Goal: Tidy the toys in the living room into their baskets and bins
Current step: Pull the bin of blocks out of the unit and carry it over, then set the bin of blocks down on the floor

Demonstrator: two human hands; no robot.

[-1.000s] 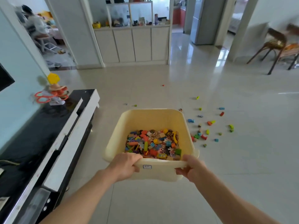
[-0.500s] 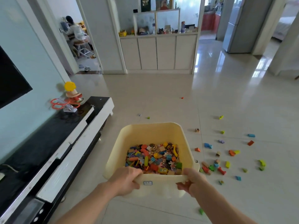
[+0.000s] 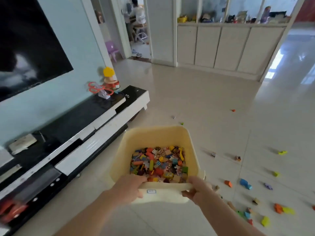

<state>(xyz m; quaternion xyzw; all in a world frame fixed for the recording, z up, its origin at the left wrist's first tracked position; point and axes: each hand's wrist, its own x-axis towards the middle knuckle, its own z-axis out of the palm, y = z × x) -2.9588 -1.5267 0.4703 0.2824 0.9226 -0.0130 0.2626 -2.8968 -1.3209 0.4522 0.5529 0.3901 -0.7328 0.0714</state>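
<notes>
The task looks roughly part done: the cream plastic bin, the largest of the task's things, is held up over the tiled floor just beside the long black-and-white TV stand, and a good layer of small toys already covers its bottom, while plenty more lie loose on the floor to the right. The bin is a square tub with rounded corners, smooth pale walls, a rolled rim and a small label on its near wall; it is filled only shallowly, so there is much room left. The left hand curls over the near rim at its left end and the right hand grips the same rim at its right end, so both carry it. Inside, the collected blocks are a jumble of orange, blue, yellow, green and printed wooden pieces. What is left, I judge, is the scattered blocks spread across the tiles to the right, some near the bin and others well apart, plus 3 or so strays farther ahead, such as a tiny orange piece
</notes>
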